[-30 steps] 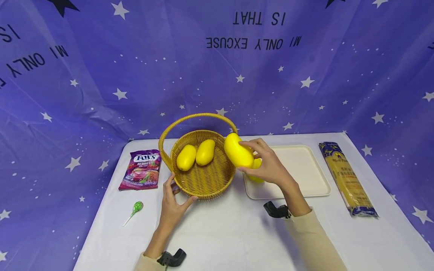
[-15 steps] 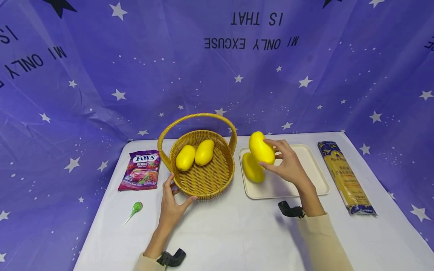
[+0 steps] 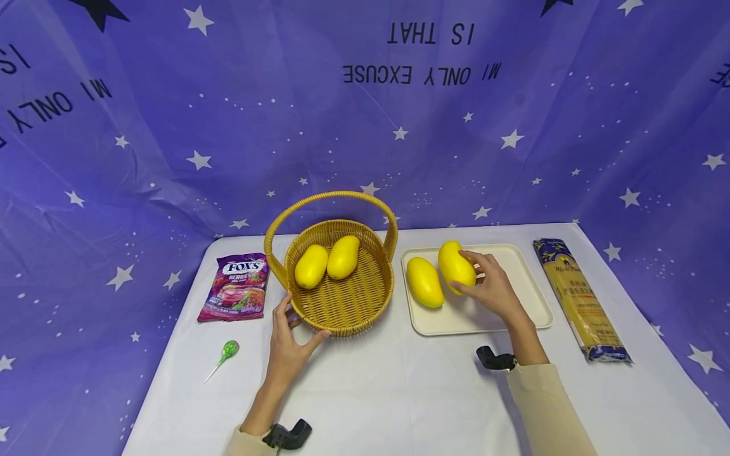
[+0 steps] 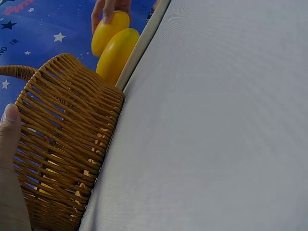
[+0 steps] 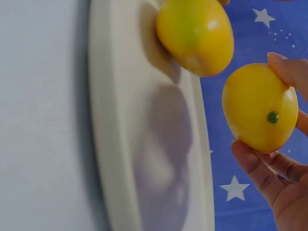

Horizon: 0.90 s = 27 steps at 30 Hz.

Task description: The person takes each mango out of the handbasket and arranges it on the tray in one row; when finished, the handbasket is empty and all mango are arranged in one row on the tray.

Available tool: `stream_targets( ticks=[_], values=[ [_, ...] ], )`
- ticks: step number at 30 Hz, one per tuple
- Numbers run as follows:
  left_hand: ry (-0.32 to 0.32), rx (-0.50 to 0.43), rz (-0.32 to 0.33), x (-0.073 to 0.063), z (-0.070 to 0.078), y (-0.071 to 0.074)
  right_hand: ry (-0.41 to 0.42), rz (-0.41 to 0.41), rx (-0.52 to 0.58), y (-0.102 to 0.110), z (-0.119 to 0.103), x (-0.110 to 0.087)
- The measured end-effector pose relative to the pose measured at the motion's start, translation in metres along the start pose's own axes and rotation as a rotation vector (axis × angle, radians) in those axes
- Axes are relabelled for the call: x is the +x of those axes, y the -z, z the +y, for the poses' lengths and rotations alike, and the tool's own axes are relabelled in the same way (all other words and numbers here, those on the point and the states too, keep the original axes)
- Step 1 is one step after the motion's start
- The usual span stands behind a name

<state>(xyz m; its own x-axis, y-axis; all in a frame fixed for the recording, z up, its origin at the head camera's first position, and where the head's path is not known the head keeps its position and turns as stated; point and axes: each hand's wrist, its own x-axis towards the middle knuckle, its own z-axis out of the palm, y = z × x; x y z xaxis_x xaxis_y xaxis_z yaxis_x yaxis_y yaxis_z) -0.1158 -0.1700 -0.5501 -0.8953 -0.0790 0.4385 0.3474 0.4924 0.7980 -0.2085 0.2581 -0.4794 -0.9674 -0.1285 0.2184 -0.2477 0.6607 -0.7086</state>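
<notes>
My right hand (image 3: 492,286) grips a yellow mango (image 3: 455,266) between thumb and fingertips over the cream tray (image 3: 521,297). In the right wrist view, this mango (image 5: 255,103) stands off from the tray, its shadow falling there. Another mango (image 3: 424,282) lies at the tray's left side. Left of the tray stands a round wicker basket (image 3: 365,304) with a tall handle, holding two mangoes, one nearer (image 3: 312,266) and one behind it (image 3: 344,257). With thumb and fingers spread, my left hand (image 3: 289,347) rests against the basket's front left wall; its thumb (image 4: 9,134) shows on the weave.
A purple candy bag (image 3: 236,288) lies left of the basket, with a green lollipop (image 3: 229,349) in front of it. Right of the tray is a long pack of pasta (image 3: 582,301). A purple star-patterned cloth (image 3: 342,139) hangs behind the white table (image 3: 399,392).
My right hand has carried the mango rightward from the basket's rim, then lowered it over the tray, right of the other mango. My left hand stays at the basket.
</notes>
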Motion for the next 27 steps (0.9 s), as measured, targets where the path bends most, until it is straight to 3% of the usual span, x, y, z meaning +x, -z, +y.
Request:
stream_targets(
  ticks=[8, 27],
  values=[
    [0.025, -0.012, -0.011, 0.0, 0.002, 0.0, -0.013, -0.022, -0.07, -0.005, 0.012, -0.002],
    [0.044, -0.008, -0.02, 0.001, 0.003, 0.001, -0.042, -0.055, -0.09, -0.013, 0.02, -0.007]
  ],
)
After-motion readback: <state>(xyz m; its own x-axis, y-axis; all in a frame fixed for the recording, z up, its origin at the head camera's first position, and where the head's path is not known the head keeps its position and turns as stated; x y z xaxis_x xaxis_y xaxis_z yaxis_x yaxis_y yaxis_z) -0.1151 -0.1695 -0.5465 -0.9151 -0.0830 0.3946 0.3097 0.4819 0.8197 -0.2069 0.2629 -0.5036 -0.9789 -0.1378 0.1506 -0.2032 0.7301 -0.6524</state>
